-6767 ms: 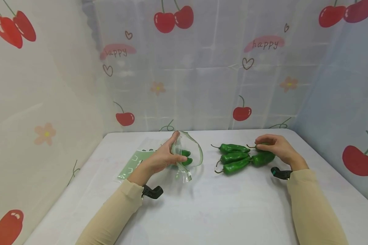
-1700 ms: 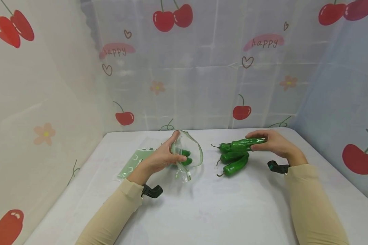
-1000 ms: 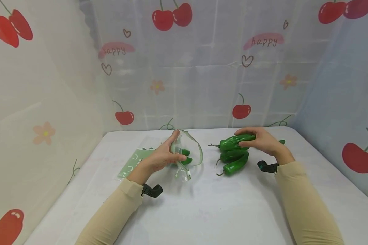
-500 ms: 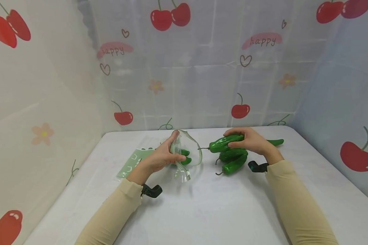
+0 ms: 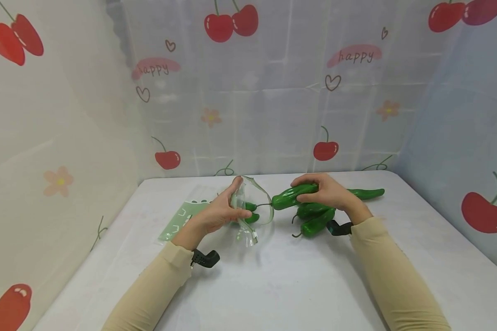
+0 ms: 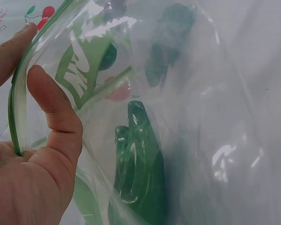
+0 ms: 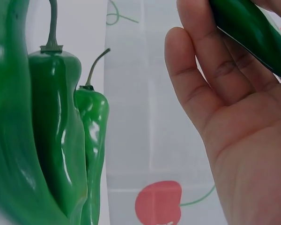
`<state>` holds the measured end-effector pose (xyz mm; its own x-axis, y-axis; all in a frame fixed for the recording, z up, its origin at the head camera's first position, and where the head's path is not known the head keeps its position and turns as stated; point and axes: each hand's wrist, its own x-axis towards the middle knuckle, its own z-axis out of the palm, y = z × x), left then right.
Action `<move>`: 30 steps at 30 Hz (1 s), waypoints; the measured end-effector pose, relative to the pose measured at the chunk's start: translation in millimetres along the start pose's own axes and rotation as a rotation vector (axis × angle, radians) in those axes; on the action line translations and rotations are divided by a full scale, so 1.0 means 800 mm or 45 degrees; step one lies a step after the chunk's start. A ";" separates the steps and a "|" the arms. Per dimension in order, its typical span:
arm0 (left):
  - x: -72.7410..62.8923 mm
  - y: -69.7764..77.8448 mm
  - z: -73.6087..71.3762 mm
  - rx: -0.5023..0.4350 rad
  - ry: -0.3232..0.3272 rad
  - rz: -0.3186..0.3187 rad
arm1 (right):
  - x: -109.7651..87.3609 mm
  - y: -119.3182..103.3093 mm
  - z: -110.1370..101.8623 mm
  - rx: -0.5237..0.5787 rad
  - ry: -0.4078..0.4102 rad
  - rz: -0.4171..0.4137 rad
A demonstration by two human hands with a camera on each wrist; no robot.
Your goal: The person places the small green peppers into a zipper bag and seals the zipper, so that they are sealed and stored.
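My left hand [image 5: 217,214] grips the mouth of a clear zip-top bag [image 6: 215,122], fingers and thumb spread along its green zip edge. Inside the bag lie green peppers [image 6: 140,173], their tips showing through the plastic. In my right hand [image 5: 325,191], a glossy green pepper [image 5: 287,197] is held stem-first toward the bag; its stem reaches the bag's opening. Two more peppers [image 5: 314,225] lie below the right hand, stems pointing left. Another pepper [image 5: 368,194] lies to the right, partly hidden by that hand.
A white-covered table [image 5: 281,289] carries everything. The bag's green printed part [image 5: 182,220] lies flat on the left. Behind stands a curtain [image 5: 273,101] with cherries and "happy" lettering, and similar sheets close off both sides.
My right hand has lifted a pepper and carried it left to the bag's mouth. Fewer peppers lie on the table than in the earliest frame. The left hand keeps its place.
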<state>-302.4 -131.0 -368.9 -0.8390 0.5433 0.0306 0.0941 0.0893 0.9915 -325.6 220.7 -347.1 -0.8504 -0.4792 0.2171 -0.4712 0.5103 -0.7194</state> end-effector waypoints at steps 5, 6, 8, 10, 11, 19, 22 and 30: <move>0.000 -0.001 0.000 -0.002 0.006 -0.002 | 0.002 -0.004 0.006 -0.020 -0.005 -0.026; 0.000 -0.001 0.000 0.001 0.009 -0.003 | 0.003 -0.005 0.007 -0.018 -0.009 -0.034; -0.001 -0.001 0.001 0.005 0.012 -0.005 | 0.003 -0.006 0.010 -0.021 -0.019 -0.044; -0.001 -0.002 0.001 0.007 0.013 -0.006 | 0.004 -0.008 0.012 -0.010 -0.030 -0.051; -0.001 -0.002 0.001 0.007 0.015 -0.006 | 0.005 -0.008 0.014 -0.006 -0.034 -0.054; -0.001 0.000 0.000 -0.001 -0.001 -0.004 | 0.009 -0.016 0.023 0.002 -0.061 -0.079; -0.001 0.001 -0.001 0.001 -0.001 -0.001 | 0.011 -0.019 0.026 0.003 -0.063 -0.086; 0.001 0.000 -0.001 -0.021 -0.002 -0.007 | 0.015 -0.021 0.035 0.015 -0.104 -0.078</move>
<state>-303.5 -131.5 -368.4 -0.8385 0.5443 0.0246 0.0803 0.0788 0.9937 -321.5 186.4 -350.7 -0.7979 -0.5663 0.2067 -0.5186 0.4700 -0.7142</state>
